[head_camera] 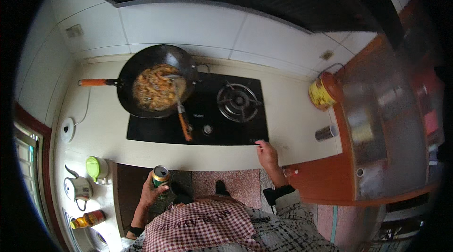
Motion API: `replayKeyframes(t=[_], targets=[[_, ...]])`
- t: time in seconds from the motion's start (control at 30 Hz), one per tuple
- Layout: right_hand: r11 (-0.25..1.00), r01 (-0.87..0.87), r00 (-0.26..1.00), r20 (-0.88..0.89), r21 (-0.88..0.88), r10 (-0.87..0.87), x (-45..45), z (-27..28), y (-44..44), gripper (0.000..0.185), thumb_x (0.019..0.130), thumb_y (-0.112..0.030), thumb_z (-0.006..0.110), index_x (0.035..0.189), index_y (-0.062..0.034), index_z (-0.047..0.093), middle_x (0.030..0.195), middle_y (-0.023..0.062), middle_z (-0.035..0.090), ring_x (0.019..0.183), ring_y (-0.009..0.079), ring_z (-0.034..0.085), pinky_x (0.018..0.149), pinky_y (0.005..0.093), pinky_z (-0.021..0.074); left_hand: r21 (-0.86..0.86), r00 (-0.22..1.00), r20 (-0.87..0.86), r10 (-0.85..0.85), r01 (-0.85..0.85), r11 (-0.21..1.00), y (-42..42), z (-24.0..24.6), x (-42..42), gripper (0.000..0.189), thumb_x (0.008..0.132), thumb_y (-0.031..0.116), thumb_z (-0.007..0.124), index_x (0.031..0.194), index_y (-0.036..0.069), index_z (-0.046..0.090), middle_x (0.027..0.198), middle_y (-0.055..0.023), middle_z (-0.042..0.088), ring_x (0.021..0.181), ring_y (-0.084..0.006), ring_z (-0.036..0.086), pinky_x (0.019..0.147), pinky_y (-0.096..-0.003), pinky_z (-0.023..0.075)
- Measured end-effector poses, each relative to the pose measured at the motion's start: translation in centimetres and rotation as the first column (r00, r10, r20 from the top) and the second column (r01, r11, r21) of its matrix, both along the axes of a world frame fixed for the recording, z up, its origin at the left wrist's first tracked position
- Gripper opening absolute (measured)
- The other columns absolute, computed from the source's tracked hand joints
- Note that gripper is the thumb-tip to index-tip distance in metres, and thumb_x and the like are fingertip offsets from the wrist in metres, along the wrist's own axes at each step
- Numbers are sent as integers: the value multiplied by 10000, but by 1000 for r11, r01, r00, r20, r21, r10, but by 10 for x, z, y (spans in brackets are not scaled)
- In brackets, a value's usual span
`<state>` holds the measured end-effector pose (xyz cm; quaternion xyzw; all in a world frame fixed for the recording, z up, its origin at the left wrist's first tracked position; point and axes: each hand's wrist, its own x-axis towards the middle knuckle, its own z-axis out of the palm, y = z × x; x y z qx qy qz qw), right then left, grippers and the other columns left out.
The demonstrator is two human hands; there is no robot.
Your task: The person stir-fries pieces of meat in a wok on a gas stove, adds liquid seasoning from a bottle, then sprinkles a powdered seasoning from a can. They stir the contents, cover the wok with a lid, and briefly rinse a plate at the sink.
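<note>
My left hand [152, 190] is closed around a beverage can [161, 176] with its top up, held below the counter's front edge. Over the front right corner of the black gas stove [226, 135] is my right hand [266, 154], its fingers partly curled; whether they touch the glass cannot be told. A black wok [129, 92] with an orange handle stands over the stove's left side, holding browned food pieces in liquid [154, 87]. A metal spatula [182, 114] with a wooden handle rests in the wok, the handle hanging out towards me.
On the left counter are a green-lidded container [93, 167], a metal kettle [79, 189] and a bottle with amber liquid [88, 219]. A bare burner [240, 100] is at the stove's right. A yellow and red container [324, 91] and a dark cylinder [325, 133] stand farther right.
</note>
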<state>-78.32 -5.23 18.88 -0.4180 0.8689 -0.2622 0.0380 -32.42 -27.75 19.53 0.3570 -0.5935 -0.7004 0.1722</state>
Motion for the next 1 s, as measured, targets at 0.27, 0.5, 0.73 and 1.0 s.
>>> replayKeyframes(t=[0.27, 0.5, 0.73, 1.0], targets=[[910, 407, 913, 32, -82, -406, -99, -56, 152, 276, 849, -39, 678, 1115, -64, 609, 1002, 160, 625, 915, 363, 621, 822, 448, 513, -146, 986, 124, -112, 130, 981, 76, 0, -90, 799, 781, 247, 884, 1427, 68, 449, 1288, -74, 609, 1192, -188, 560, 1018, -361, 469], [998, 59, 991, -120, -31, -63, -122, -65, 144, 364, 837, -9, 687, 1189, -62, 607, 1133, 174, 582, 1049, 359, 583, 897, 438, 501, -84, 982, 146, -117, 130, 988, 126, 12, -113, 804, 793, 211, 873, 1455, 88, 435, 1306, -89, 603, 1218, -186, 545, 1045, -375, 460], [989, 147, 988, -39, 5, -147, -143, -100, 158, 134, 807, -50, 700, 929, -42, 646, 962, 148, 650, 921, 353, 596, 847, 458, 491, -317, 971, 241, -9, 87, 944, 167, 29, -88, 862, 748, 269, 895, 1459, 91, 441, 1359, -139, 591, 1287, -275, 547, 1085, -412, 434], [943, 274, 898, 402, -192, -179, -127, -98, 120, 127, 880, -75, 633, 973, 11, 619, 855, 138, 685, 703, 253, 667, 630, 384, 548, -440, 953, 216, 213, -100, 893, 237, 30, 0, 880, 728, 372, 894, 1444, 108, 457, 1382, -140, 575, 1297, -316, 542, 1083, -438, 436]])
